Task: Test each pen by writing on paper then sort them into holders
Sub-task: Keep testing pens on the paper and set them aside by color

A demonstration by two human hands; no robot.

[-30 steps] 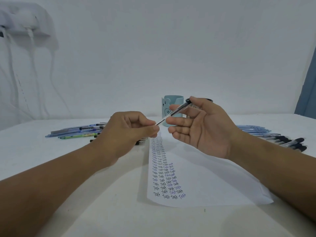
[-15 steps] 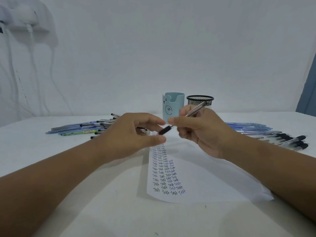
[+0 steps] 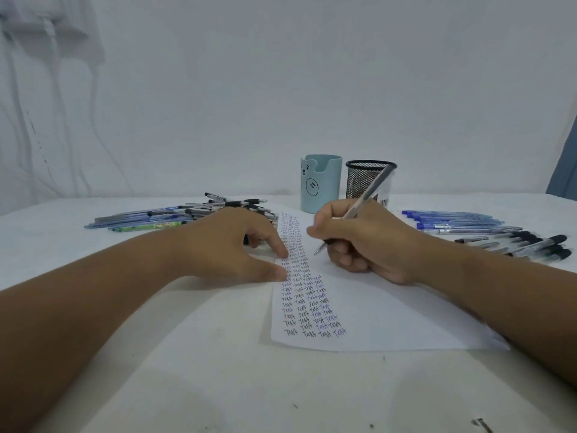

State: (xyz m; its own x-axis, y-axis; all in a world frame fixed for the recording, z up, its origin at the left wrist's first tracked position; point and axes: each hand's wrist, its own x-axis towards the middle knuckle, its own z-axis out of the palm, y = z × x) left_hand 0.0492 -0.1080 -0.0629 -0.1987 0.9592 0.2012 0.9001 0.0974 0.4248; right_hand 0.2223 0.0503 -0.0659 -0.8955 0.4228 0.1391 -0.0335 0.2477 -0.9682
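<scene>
At the desk's near edge, the paper (image 3: pixel 390 320) is pressed flat by the spread fingers of the left hand (image 3: pixel 231 245). A clear pen (image 3: pixel 362 203) is gripped by the right hand (image 3: pixel 362 242), tip on the sheet. Toward the far edge, a blue cup (image 3: pixel 321 185) and mesh holder (image 3: pixel 362 182) are seen upright; their contents cannot be told.

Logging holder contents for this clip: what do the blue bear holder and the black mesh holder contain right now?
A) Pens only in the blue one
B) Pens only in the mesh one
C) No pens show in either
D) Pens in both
C: nothing sticks up above the rim of the blue bear holder or the black mesh holder; the pen crossing the mesh is held by the right hand.
</scene>
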